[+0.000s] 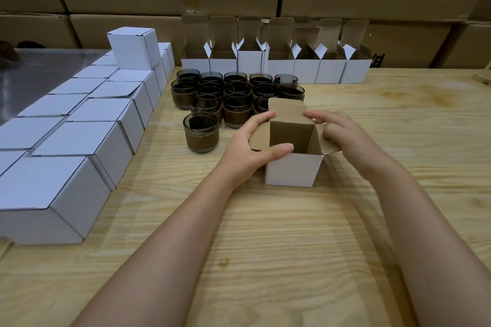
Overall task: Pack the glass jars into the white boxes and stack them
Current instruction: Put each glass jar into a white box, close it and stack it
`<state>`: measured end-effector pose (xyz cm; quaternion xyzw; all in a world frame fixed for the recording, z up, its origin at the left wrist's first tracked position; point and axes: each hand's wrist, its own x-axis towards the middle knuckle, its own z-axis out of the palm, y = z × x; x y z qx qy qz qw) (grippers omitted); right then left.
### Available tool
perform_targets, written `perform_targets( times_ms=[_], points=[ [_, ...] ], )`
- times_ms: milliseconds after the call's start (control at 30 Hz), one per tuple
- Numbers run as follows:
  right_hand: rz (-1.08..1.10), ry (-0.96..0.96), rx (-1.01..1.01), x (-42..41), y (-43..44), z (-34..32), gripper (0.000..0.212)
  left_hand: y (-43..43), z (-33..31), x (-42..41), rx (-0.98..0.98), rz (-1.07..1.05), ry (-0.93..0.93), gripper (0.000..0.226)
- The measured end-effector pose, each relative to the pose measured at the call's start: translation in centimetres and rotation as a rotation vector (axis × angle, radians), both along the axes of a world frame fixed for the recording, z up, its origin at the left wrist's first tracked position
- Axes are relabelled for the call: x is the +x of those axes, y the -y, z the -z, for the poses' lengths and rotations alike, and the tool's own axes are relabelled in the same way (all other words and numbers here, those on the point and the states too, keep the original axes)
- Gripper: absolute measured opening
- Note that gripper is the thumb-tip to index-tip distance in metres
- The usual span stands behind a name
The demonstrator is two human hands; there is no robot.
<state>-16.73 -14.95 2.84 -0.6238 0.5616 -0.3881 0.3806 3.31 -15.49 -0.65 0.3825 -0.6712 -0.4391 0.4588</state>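
Seen from the head, the open white box (292, 171) stands at centre on the wooden table (265, 241); the left hand (253, 147) curls round its 9 o'clock flap, thumb over the near rim; the right hand (342, 135) has its fingers clamped on the 3 o'clock flap. Glass jars (235, 93) cluster at 11 o'clock; closed white boxes (87, 125) lie at 9 o'clock.

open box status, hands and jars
Left hand and right hand both grip the open box by its flaps. No jar seen inside. Nearest jar stands clear, left of it.

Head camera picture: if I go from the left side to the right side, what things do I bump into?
Closed white boxes → lone glass jar → left hand → open white box → right hand. Both hands hold that open box.
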Motion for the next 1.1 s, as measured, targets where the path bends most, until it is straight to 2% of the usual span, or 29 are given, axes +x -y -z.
perform_targets(
  times_ms=[100, 133, 200, 267, 367, 467, 533, 633, 733, 967, 1100],
  points=[
    [0.156, -0.711, -0.082, 0.1, -0.2, -2.9, 0.041, 0.1, 0.2, 0.0, 0.002, -0.018, -0.013, 0.067],
    [0.230, -0.846, -0.198, 1.1, -0.2, -4.0, 0.043, 0.2, 0.3, -0.1, -0.004, -0.022, -0.012, 0.067],
    [0.212, -0.819, -0.437, 4.7, 0.2, -5.5, 0.042, 0.2, 0.2, -0.2, -0.020, -0.032, -0.008, 0.066],
    [-0.079, -0.792, -0.515, 8.8, 1.3, -6.4, 0.051, 0.3, 0.3, -0.3, -0.017, -0.056, -0.026, 0.059],
    [-0.441, -1.103, -0.518, 13.5, 3.5, -6.1, 0.068, 0.8, 0.8, -0.3, -0.024, -0.123, -0.002, 0.046],
    [-0.618, -1.391, -0.526, 15.3, 6.0, -5.0, 0.084, 1.5, 1.4, -0.3, -0.010, -0.139, 0.086, 0.042],
    [-0.698, -1.431, -0.450, 16.0, 7.3, -4.7, 0.095, 1.5, 1.3, -0.5, -0.035, -0.145, 0.114, 0.050],
    [-0.753, -1.445, -0.467, 16.9, 8.2, -4.9, 0.084, 1.3, 0.9, -0.7, -0.066, -0.143, 0.111, 0.061],
    [-0.824, -1.449, -0.497, 17.4, 8.4, -5.6, 0.073, 0.9, 1.0, -0.5, -0.063, -0.142, 0.095, 0.044],
    [-0.811, -1.229, -0.360, 17.4, 7.5, -5.6, 0.073, 0.7, 0.9, -0.4, -0.025, -0.152, 0.123, 0.037],
    [-0.766, -1.050, -0.330, 16.0, 7.2, -6.6, 0.062, 0.6, 0.8, -0.4, -0.029, -0.144, 0.132, 0.049]
  ],
)
